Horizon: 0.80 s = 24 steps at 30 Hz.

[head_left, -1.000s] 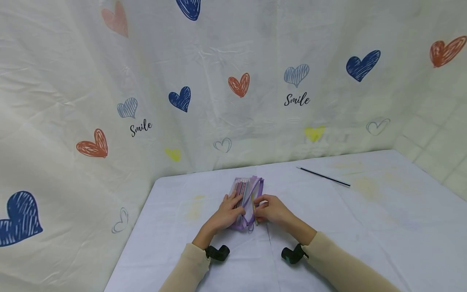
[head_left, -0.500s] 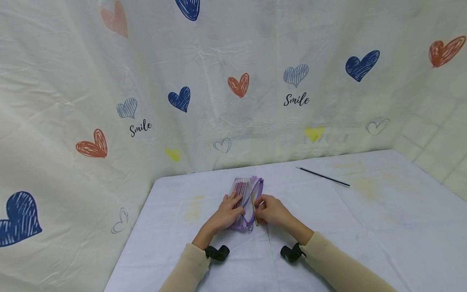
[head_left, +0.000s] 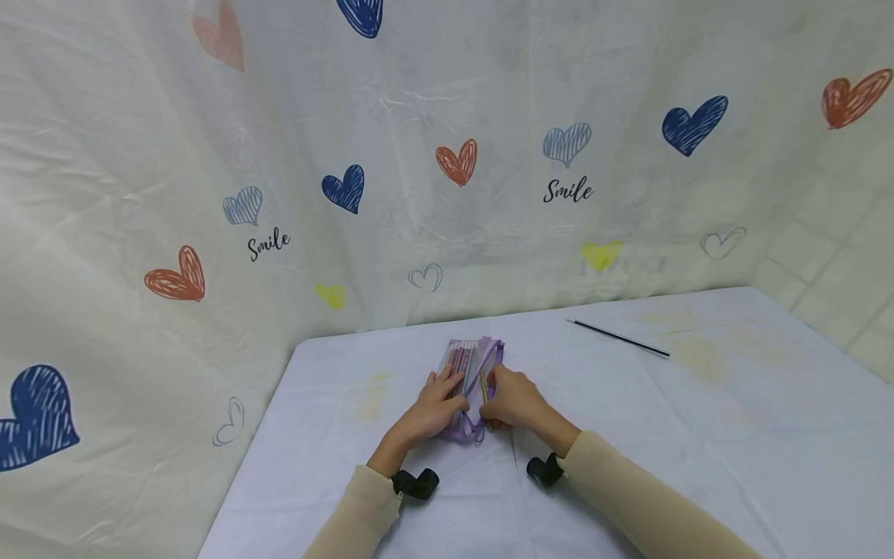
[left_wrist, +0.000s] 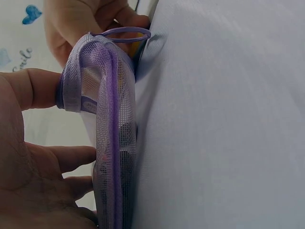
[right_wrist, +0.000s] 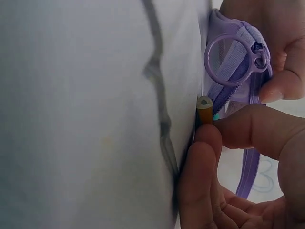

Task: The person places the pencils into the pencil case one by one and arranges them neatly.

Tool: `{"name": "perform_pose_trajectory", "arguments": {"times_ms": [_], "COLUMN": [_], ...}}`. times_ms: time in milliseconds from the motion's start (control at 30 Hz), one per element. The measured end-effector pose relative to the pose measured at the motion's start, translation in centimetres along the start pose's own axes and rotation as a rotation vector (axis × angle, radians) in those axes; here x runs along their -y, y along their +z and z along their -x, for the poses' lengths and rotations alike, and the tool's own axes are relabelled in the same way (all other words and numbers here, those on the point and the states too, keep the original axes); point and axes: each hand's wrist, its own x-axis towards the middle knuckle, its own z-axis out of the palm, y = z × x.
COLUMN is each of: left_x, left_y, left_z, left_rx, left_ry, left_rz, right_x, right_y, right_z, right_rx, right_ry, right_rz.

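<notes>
A purple mesh pencil case (head_left: 459, 429) lies on the table with several pencils (head_left: 459, 359) showing inside it. My left hand (head_left: 433, 407) rests on it with fingers spread. The left wrist view has the thumb (left_wrist: 40, 88) touching the case's near edge and the fingertips against the mesh (left_wrist: 114, 157). At the case's right side, my right hand (head_left: 520, 400) pinches a yellow pencil (head_left: 483, 380). Seen by the right wrist, the blunt end of that yellow pencil (right_wrist: 205, 113) sticks out between thumb and fingers, low by the tabletop. Beside it hangs the round zip pull (right_wrist: 208, 64).
A dark pencil (head_left: 619, 338) lies alone toward the back right of the white-covered table (head_left: 698, 435). Behind the table hangs a white curtain (head_left: 391, 256) printed with hearts. Black wrist cameras (head_left: 417, 485) sit on both wrists.
My right hand has shifted slightly left and turned over the yellow pencil, covering more of its lower part. The left hand and the pencil case stay in place.
</notes>
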Motion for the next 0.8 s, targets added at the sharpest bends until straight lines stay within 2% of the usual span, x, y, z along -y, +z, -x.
{"name": "perform_pose_trajectory", "arguments": {"times_ms": [67,267,567,667,800], "left_x": [0.04,0.25,0.37,0.37,0.35], "left_y": [-0.03,0.02,0.10,0.09,0.07], "left_z": [-0.04,-0.13,-0.22,-0.22,-0.24], "left_rx": [-0.001,-0.004,-0.005,-0.004,0.001], "left_ry": [0.002,0.000,-0.001,-0.001,0.001], "left_rz": [-0.001,-0.001,0.001,0.001,-0.002], "right_x": [0.17,0.39,0.53,0.30,-0.20], "right_y": [-0.02,-0.06,-0.14,-0.14,-0.15], "right_z": [-0.17,-0.34,-0.40,-0.62,-0.79], "right_rx": [0.001,0.020,0.011,0.030,0.075], "right_ry": [0.003,0.035,0.008,0.039,0.092], "right_rz": [0.028,-0.004,0.034,-0.048,-0.240]}}
